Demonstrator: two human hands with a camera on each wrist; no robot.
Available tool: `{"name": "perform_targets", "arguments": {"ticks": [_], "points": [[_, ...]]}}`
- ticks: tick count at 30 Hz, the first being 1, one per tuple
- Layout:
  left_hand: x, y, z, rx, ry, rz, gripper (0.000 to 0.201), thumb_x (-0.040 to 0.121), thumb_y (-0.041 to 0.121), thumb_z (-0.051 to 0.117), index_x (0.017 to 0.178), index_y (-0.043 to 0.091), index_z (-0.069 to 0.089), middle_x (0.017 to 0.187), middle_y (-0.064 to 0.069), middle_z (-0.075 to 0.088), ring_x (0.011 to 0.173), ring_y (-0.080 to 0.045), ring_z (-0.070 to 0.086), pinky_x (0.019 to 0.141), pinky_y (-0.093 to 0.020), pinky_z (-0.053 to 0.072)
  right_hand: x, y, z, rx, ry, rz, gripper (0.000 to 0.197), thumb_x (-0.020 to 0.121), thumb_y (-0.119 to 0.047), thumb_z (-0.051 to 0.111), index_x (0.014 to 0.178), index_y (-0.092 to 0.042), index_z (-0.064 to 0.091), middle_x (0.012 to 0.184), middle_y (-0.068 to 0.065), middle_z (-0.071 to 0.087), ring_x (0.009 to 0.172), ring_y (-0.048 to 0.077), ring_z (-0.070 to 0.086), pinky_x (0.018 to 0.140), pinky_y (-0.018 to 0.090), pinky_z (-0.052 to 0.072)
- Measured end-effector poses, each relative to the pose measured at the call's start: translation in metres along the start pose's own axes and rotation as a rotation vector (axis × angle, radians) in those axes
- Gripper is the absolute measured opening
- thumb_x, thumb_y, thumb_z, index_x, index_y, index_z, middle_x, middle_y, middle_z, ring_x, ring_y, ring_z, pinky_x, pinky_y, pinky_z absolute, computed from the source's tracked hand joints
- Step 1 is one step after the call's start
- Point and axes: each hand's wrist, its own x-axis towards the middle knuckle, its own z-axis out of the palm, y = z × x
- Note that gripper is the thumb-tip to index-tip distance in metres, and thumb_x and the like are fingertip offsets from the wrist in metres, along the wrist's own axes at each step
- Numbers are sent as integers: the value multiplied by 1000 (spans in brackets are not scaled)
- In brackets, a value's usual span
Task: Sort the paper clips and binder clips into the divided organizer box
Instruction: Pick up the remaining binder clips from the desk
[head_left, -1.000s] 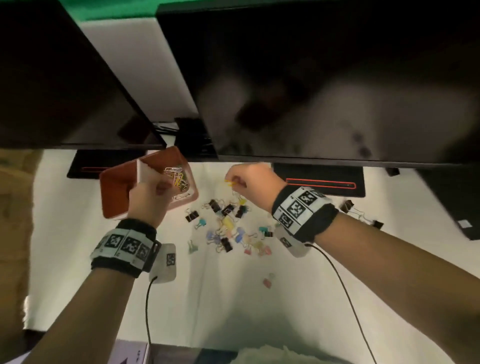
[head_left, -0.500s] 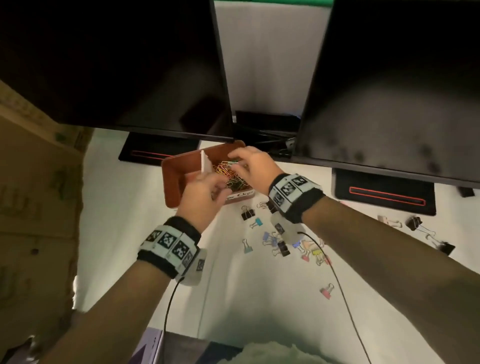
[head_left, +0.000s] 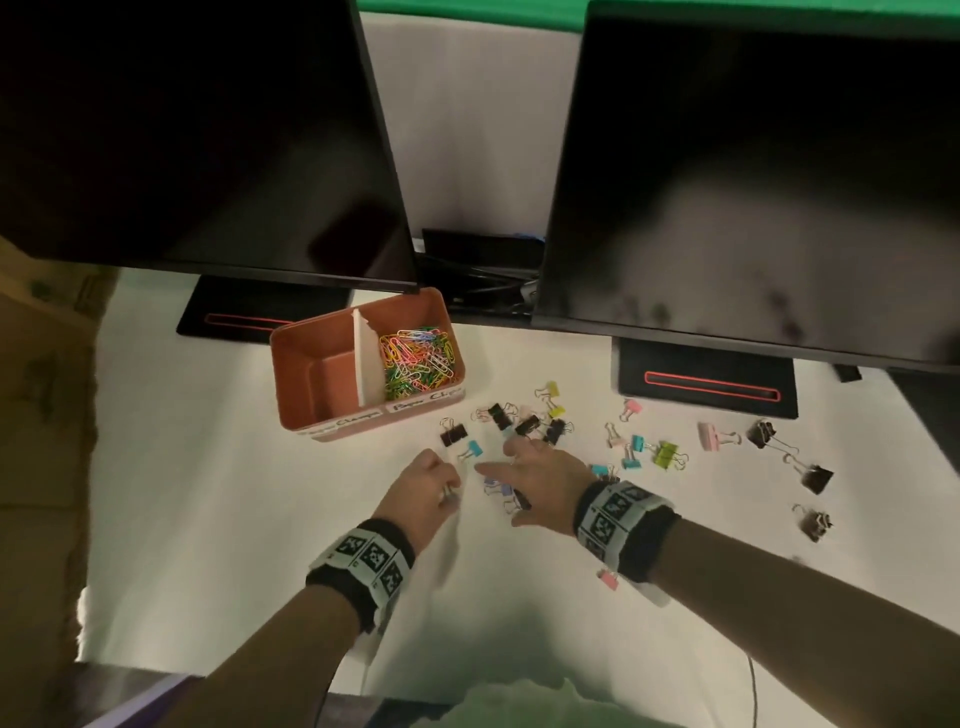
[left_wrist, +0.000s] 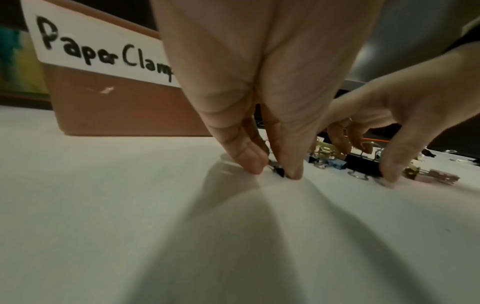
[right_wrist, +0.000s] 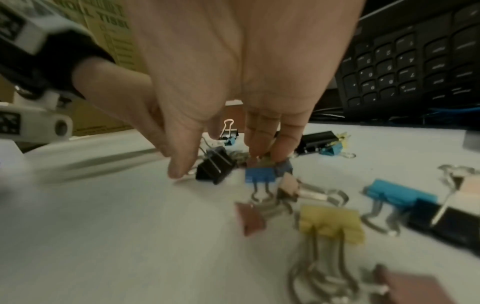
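Head view, lower centre: left hand (head_left: 423, 491) down on the white table (head_left: 218, 519), fingers curled. Only the left wrist view shows why: thumb and fingertip pinch a small black binder clip (left_wrist: 279, 171) against the tabletop. Right hand (head_left: 540, 480) just right of it, fingers spread over the binder clips (head_left: 540, 415). Right wrist view: fingertips (right_wrist: 259, 150) touch the pile, thumb beside a black clip (right_wrist: 217, 166); no closed grip visible. Beyond, centre frame: organizer box (head_left: 311, 410); paper clips (head_left: 418, 358) fill its right compartment. Two dark monitors (head_left: 753, 171) behind.
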Motion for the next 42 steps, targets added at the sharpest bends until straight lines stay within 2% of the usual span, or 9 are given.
{"name": "perform_targets", "arguments": {"ticks": [4, 7, 11, 17, 23, 28, 31, 35, 42], "points": [[1, -3, 0, 24, 61, -32, 14, 80, 15, 64, 94, 15, 62, 93, -1, 53, 90, -19, 51, 83, -27, 43, 4, 0, -1, 30, 30, -4, 45, 83, -30, 63, 125, -24, 47, 123, 7, 38, 106, 28, 48, 83, 42, 51], [0, -2, -3, 8, 76, -55, 14, 80, 12, 63, 93, 15, 59, 84, 4, 50, 83, -16, 49, 73, -21, 38, 2, -1, 3, 48, 45, 3, 35, 84, -26, 62, 116, -18, 50, 119, 6, 40, 98, 27, 52, 78, 43, 53], [3, -5, -4, -105, 81, -121, 25, 75, 8, 70, 99, 13, 62, 98, 3, 41, 84, -16, 52, 82, -22, 47, -1, 1, 6, 72, 96, -7, 22, 85, -22, 60, 105, -17, 51, 116, 5, 42, 90, 25, 54, 77, 42, 54], [8, -11, -7, -162, 27, -119, 14, 72, 10, 73, 74, 19, 62, 91, 1, 48, 70, -10, 51, 72, -15, 43, -3, 9, 5, 114, 103, 15, 14, 87, -23, 59, 98, -15, 60, 114, 2, 49, 90, 25, 55, 77, 38, 52], [7, -15, -10, -47, -24, -31, 12, 73, 21, 71, 73, 25, 59, 98, 4, 44, 93, -13, 50, 94, -30, 44, -9, 15, -6, 249, 108, 2, 18, 85, -23, 64, 99, -12, 64, 110, 2, 50, 83, 19, 55, 71, 27, 48], [17, -3, -18, -30, 191, 87, 7, 74, 21, 72, 78, 20, 65, 133, 3, 43, 121, -19, 40, 105, -35, 37, -16, 23, -17, 305, 160, 19, 18, 82, -24, 68, 98, -15, 65, 108, 2, 51, 84, 17, 56, 79, 29, 51], [28, 6, -19, 101, 151, 102, 7, 77, 23, 67, 84, 20, 66, 142, 5, 38, 127, -21, 36, 104, -37, 38, -20, 23, -27, 315, 188, 5, 18, 81, -23, 69, 96, -15, 65, 108, 2, 52, 83, 15, 52, 79, 27, 49], [36, 5, -10, 119, 114, 96, 13, 81, 20, 63, 93, 17, 64, 112, 1, 56, 106, -20, 46, 95, -32, 41, -23, 19, -33, 286, 201, -34, 17, 82, -25, 67, 96, -15, 65, 112, 1, 52, 79, 9, 45, 74, 19, 41], [16, -8, -14, -71, 208, 80, 13, 77, 8, 66, 79, 17, 58, 81, 5, 53, 78, -15, 52, 72, -21, 40, -23, 14, -39, 276, 235, -68, 16, 82, -25, 68, 95, -16, 65, 111, 1, 53, 82, 8, 46, 75, 16, 36]]}}
